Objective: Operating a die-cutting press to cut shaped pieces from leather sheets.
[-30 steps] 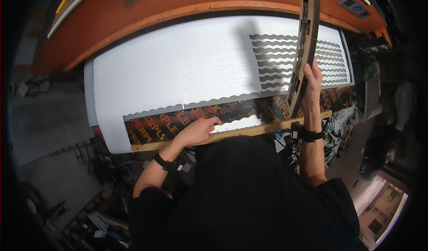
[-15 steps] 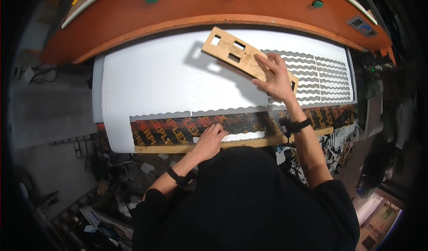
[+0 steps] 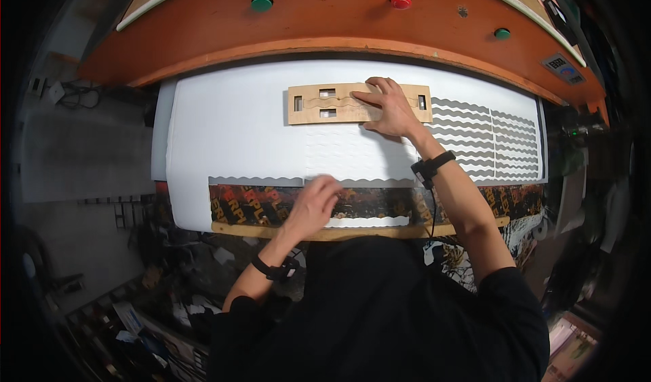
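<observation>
A light wooden rectangle [image 3: 308, 116] with rectangular openings and a wavy line lies on the white sheet [image 3: 230, 121]. My right hand [image 3: 392, 110] grips it from above, fingers spread over its face and edges. Lower down, my left hand [image 3: 315, 202], slightly blurred, has loosely bent fingers near the grey wavy edge [image 3: 258, 180] and dark board [image 3: 241, 205], with nothing visibly held. Right of the rectangle are several cut wavy rows [image 3: 515, 144]. A white wavy strip [image 3: 369, 222] lies on the dark board near the left hand.
An orange machine front [image 3: 325, 22] with two green buttons [image 3: 262, 3] and a red button [image 3: 400, 1] borders the back. A wooden rail [image 3: 461, 228] runs along the near edge. Cables [image 3: 71, 97] and cluttered items surround the work surface.
My right hand has brought the wooden rectangle from upright at the right to flat and horizontal on the sheet farther back. My left hand has lifted off the white strip and moved slightly up.
</observation>
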